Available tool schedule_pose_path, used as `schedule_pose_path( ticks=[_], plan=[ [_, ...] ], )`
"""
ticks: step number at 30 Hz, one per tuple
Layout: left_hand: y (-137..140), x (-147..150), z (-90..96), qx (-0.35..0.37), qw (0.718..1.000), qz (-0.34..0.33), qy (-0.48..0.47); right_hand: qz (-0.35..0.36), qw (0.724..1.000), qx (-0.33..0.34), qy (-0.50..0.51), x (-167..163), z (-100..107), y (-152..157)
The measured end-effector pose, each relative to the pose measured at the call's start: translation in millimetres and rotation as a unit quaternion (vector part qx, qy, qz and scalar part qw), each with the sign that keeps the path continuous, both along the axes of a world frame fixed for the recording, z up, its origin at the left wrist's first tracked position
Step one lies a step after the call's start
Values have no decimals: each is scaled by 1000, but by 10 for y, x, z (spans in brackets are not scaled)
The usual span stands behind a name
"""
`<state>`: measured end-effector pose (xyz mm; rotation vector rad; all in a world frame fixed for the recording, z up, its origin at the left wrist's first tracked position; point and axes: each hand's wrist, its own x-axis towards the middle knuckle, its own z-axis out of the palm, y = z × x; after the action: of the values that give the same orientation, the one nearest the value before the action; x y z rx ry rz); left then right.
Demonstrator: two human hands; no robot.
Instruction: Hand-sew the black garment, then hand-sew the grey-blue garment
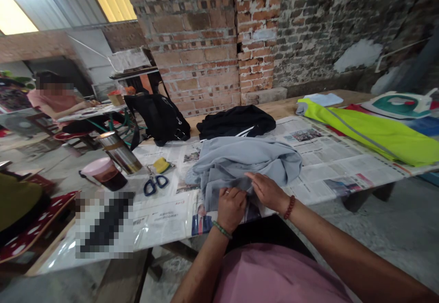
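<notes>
A light grey garment (240, 156) lies bunched on the newspaper-covered table right before me. My left hand (232, 208), with a ring and a green bracelet, has its fingers curled onto the garment's near edge. Close beside it is my right hand (270, 192), wearing a red bead bracelet. Its fingers are pressed together and point left over the cloth, the index finger straightest. What they pinch, if anything, is hidden. Dark blue-handled scissors (156, 185) lie left of the garment, beside a small yellow object (162, 165).
Behind the garment are black clothing (236, 122) and a black bag (159, 118). A lidded cup (105, 173) and a steel flask (120, 152) stand left. At right lie a neon-yellow garment (370, 131) and a green-white iron (398, 105). Another person (56, 102) sits far left.
</notes>
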<state>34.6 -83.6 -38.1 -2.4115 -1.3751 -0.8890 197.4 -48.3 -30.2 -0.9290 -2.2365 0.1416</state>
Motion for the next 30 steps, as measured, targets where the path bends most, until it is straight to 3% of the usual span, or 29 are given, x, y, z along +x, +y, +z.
schedule_pose_path(
  ticks=[7,12,16,21,26,30],
  plan=[
    [-8,-8,4,-2,1000,-1,6,33,998,-50,-5,-46,55,1],
    [-6,-12,14,-2,1000,7,12,21,987,-143,75,-105,133,23],
    [-13,-8,23,0,1000,16,15,1,976,-175,130,-152,93,75],
    [-27,-9,24,-6,999,18,33,7,971,-192,142,-201,18,113],
    [-10,-24,25,-3,999,38,-28,41,976,-200,81,-221,-29,87],
    [20,-33,19,-50,996,31,-67,15,991,-113,75,-172,-64,58]
  ],
)
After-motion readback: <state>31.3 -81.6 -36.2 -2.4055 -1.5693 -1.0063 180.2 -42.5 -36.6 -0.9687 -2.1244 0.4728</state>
